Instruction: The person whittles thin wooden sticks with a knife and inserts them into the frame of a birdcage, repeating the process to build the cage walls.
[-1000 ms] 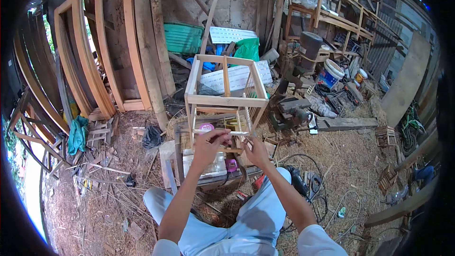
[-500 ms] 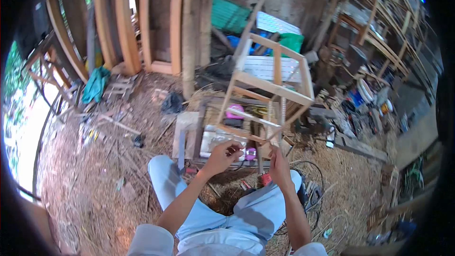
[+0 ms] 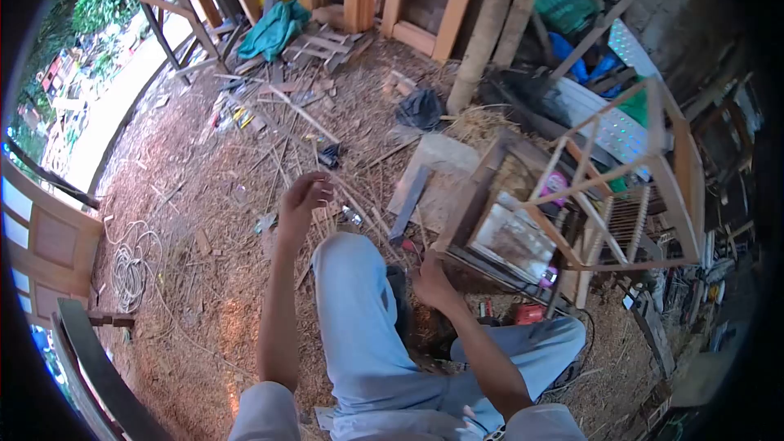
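My left hand (image 3: pixel 307 194) is raised over the littered floor, its fingers loosely bent and apart, with nothing visible in them. Beside the near left corner of a low wooden box (image 3: pixel 464 212) is my right hand (image 3: pixel 434 284), fingers drawn together; I cannot tell what is in them. A flat grey strip (image 3: pixel 410 202) with a red end lies just beyond that hand, on a pale board (image 3: pixel 441 165). Inside the box are a stained white panel (image 3: pixel 514 238) and two pink objects, one farther back (image 3: pixel 554 186) and one at the near edge (image 3: pixel 549 277). A slatted wooden frame (image 3: pixel 614 243) stands tilted over the box's right side.
A red object (image 3: pixel 529 314) lies by my bent right leg. Sticks and shavings cover the floor, with a black plastic bag (image 3: pixel 420 109) farther off. At left are a coil of rope (image 3: pixel 129 273) and a panelled wooden piece (image 3: pixel 57 249). Posts (image 3: pixel 482 41) rise behind.
My view has swung left, so the box and frame appear farther right. My left hand has moved away from the box to the left; my right hand has left the frame for the box's near corner.
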A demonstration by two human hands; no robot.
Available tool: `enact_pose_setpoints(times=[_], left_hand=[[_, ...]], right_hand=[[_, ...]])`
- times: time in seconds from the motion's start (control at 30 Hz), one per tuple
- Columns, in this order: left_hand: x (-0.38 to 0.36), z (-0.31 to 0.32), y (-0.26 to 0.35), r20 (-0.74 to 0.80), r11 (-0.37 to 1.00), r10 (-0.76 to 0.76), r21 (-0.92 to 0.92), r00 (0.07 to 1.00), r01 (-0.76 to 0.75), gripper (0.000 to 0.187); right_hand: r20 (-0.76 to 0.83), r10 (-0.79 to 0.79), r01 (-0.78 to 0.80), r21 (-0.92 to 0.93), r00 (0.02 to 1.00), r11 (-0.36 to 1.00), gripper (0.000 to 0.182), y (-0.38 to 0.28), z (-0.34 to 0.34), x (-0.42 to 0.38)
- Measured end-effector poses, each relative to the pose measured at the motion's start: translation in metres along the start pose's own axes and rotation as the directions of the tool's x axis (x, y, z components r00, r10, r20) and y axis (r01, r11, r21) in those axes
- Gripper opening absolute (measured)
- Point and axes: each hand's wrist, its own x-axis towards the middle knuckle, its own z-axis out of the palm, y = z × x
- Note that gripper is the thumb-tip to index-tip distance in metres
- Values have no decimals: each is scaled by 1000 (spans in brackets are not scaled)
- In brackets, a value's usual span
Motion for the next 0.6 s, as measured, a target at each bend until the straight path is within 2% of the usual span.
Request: enact_pose_setpoints(times=[0.03,0.07,0.1,0.13,0.17,0.2,0.23,0.3,0.33,0.37,0.4,0.43,0.47,0.5,0.53,0.57,0.6], left_hand=[[3,-19,-27,-14,1000,-26,6,1000,26,24],[7,-42,-74,-78,986,-141,80,987,147,23],[9,-58,-123,-146,953,-245,147,958,266,22],[6,-66,-176,-126,938,-301,138,945,317,20],[-6,-70,-215,-102,918,-363,130,926,374,18],[-19,-60,-233,-89,901,-412,112,907,420,18],[-23,-41,-249,-68,882,-456,96,888,460,18],[-20,-11,-284,149,942,-335,46,930,332,16],[-17,7,-308,99,891,-445,150,890,429,16],[-10,23,-329,38,819,-542,249,839,518,17],[-3,36,-339,39,808,-559,251,828,534,17],[3,48,-349,18,828,-379,453,925,330,18],[8,59,-357,46,767,-181,632,982,112,20],[14,67,-369,53,765,-197,633,979,120,20],[18,72,-385,29,776,-224,610,974,160,21],[24,79,-399,5,787,-245,585,969,196,23],[21,83,-433,22,774,-413,536,910,338,26]], right_hand=[[-39,-174,176,38,984,984,28,15,26,21],[-85,-341,347,70,936,935,28,25,45,36],[-64,-334,338,80,940,938,28,30,56,48],[107,-167,162,56,980,985,27,35,65,62],[272,18,-19,1,962,1000,26,44,75,73],[157,53,-35,-114,986,993,29,77,105,79],[170,73,-55,-109,983,993,29,83,111,83],[83,184,-182,-34,979,983,26,95,121,88],[98,205,-202,-37,974,979,26,114,135,97],[-96,70,-75,-45,993,996,24,141,157,111],[-285,-72,52,-78,956,996,23,160,172,122],[-278,-53,34,-74,959,997,23,158,168,127],[-212,17,-43,-121,977,992,25,156,161,134],[-150,89,-115,-172,985,978,29,152,155,142],[-147,105,-130,-168,983,977,29,152,156,148],[-129,196,-223,-244,972,944,27,151,156,155],[-116,283,-305,-319,952,897,25,150,159,161]])
